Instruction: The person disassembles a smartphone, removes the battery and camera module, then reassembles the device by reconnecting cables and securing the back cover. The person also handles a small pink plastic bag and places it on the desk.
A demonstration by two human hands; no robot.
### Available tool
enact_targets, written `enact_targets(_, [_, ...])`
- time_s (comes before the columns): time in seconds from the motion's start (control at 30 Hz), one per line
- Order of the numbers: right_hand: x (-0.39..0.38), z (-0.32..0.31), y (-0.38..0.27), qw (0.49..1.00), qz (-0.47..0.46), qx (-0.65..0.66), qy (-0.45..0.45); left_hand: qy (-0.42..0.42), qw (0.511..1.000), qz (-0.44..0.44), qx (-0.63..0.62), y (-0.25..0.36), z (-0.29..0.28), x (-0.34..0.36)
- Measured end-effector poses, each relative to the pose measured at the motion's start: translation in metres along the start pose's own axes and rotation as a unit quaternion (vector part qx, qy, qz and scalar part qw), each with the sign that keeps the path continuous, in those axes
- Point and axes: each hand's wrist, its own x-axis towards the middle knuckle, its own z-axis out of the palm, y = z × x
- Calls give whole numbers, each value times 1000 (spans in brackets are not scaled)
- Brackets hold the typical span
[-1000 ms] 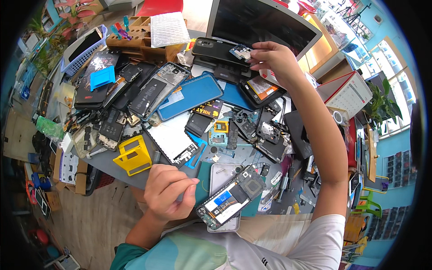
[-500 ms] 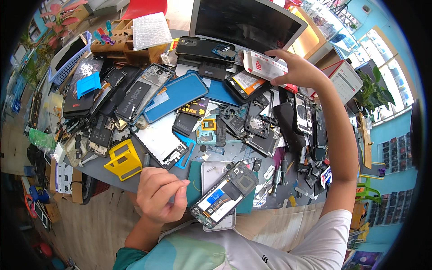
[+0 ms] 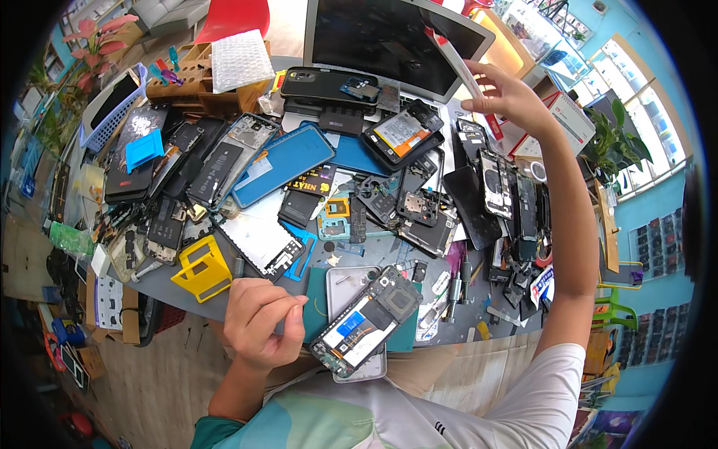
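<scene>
At the far right my right hand [image 3: 510, 99] grips a thin white and red box [image 3: 458, 66] by its lower end, with the box tilted up in front of the laptop screen. My left hand [image 3: 263, 323] hovers near the front edge of the desk, thumb and forefinger pressed together; anything between them is hidden. Just right of it lies an opened phone [image 3: 366, 323], its circuit board and a blue-labelled battery area showing. The phone rests slanted across a pale shallow tray [image 3: 338, 278] on a green mat [image 3: 317, 298]. A yellow phone stand [image 3: 203, 269] sits left of my left hand.
Phone parts crowd the desk: blue back panels [image 3: 288, 161], a phone with an orange battery [image 3: 404, 136], and a black slab [image 3: 473, 209]. Behind them stands a laptop [image 3: 389, 37]. Screwdrivers [image 3: 455, 295] lie right of the mat; a blue basket [image 3: 112, 123] stands far left.
My right hand has raised the box off the pile and turned it edge-on. The phone with the orange battery is now uncovered. My left hand stays in about the same pose.
</scene>
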Motion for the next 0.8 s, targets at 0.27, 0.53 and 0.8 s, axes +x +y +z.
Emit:
enact_targets(0.27, [45, 50, -69, 983, -143, -89, -65, 0, 1000, -3, 4, 1, 0, 2])
enact_targets(0.53, [80, 122, -89, 969, -181, -137, -100, -3, 1000, -8, 8, 2, 0, 2])
enact_targets(0.8, [57, 78, -61, 980, -149, -132, 2, -1, 1000, -7, 2, 1, 0, -1])
